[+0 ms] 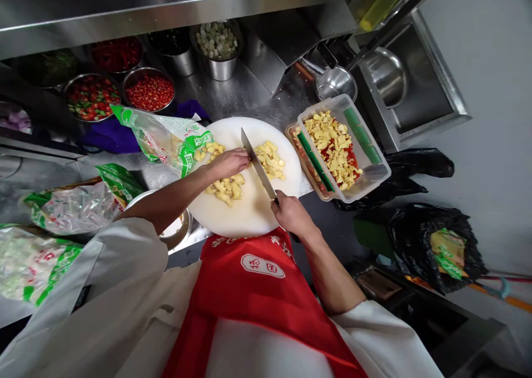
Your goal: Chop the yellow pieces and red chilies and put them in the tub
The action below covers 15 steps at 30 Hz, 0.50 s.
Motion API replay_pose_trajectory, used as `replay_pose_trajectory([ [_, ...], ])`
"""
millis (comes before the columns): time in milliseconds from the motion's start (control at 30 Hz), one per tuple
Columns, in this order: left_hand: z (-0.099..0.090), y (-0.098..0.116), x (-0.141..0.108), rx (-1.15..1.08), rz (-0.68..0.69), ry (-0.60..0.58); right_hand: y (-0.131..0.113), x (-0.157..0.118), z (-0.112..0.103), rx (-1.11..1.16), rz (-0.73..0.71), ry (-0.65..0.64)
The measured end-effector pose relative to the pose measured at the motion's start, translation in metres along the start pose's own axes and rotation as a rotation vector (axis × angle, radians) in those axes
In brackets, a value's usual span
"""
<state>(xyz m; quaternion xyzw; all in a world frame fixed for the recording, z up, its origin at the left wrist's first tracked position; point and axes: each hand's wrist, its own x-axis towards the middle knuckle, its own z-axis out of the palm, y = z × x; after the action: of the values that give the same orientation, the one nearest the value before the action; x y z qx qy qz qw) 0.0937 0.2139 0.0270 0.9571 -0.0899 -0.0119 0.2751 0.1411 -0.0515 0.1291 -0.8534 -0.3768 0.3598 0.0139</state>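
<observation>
My right hand (291, 212) is wrapped round the dark handle of a kitchen knife (258, 164), its wide blade slanting up and away over the round white cutting board (257, 214). On the blade's left side, my left hand (233, 163) is closed with its fingertips close to the steel. It presses on a piece of ginger, mostly hidden under the fingers. Whole peeled ginger (226, 189) lies beneath and behind that hand. Sliced ginger (270, 159) is heaped to the right of the blade.
A clear plastic tub (376, 181) of sliced ginger over something red stands right of the board. An open plastic bag (166, 139) touches the board's left edge. Behind are metal pots of chopped red chillies (149, 92), below a steel shelf (166, 15). A metal bowl (183, 231) sits front left.
</observation>
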Motion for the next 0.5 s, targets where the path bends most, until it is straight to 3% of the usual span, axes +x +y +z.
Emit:
replay_pose_trajectory([
  [200, -0.0043, -0.0059, -0.004, -0.06, 0.065, -0.038, -0.002, 0.0057, -0.0018, -0.001, 0.009, -0.008],
  [333, -0.0009, -0.0086, -0.0047, -0.068, 0.077, -0.01, -0.0011, 0.0067, -0.0036, 0.015, -0.055, 0.021],
  [500, 0.0041, -0.0087, -0.0059, -0.063, 0.068, 0.04, -0.0027, 0.0105, -0.003, 0.017, -0.017, -0.004],
])
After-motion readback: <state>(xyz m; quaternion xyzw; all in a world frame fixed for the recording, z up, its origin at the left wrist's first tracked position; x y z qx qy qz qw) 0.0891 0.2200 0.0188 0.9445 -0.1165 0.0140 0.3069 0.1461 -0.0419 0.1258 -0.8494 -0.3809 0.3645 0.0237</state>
